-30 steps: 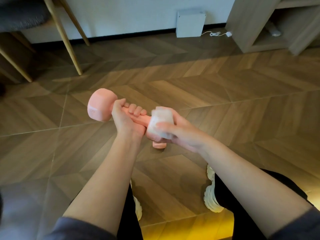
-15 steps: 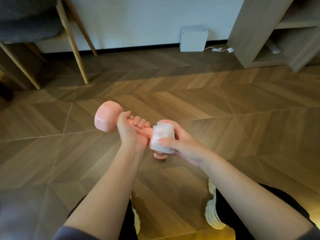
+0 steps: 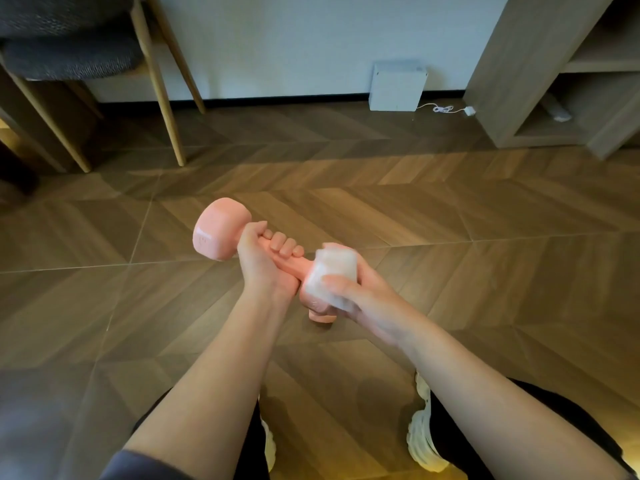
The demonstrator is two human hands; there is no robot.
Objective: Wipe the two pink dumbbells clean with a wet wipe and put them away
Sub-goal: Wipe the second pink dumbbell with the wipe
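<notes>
My left hand [image 3: 266, 261] grips the handle of a pink dumbbell [image 3: 218, 230] held over the floor, its far head up and to the left. My right hand [image 3: 360, 289] wraps a white wet wipe [image 3: 332, 275] around the near head, which the wipe and fingers mostly hide; a pink bit shows below. A second dumbbell is not in sight.
Wooden chair legs [image 3: 159, 84] and a grey seat stand at the back left. A white box [image 3: 396, 86] with a cable sits by the wall. An open wooden shelf unit [image 3: 540, 74] is at the back right. My feet in white shoes [image 3: 422, 441] are below.
The wipe in my right hand has shifted on the near head and now looks blurred. The view has tilted up slightly, and the dumbbell stays in the same grip.
</notes>
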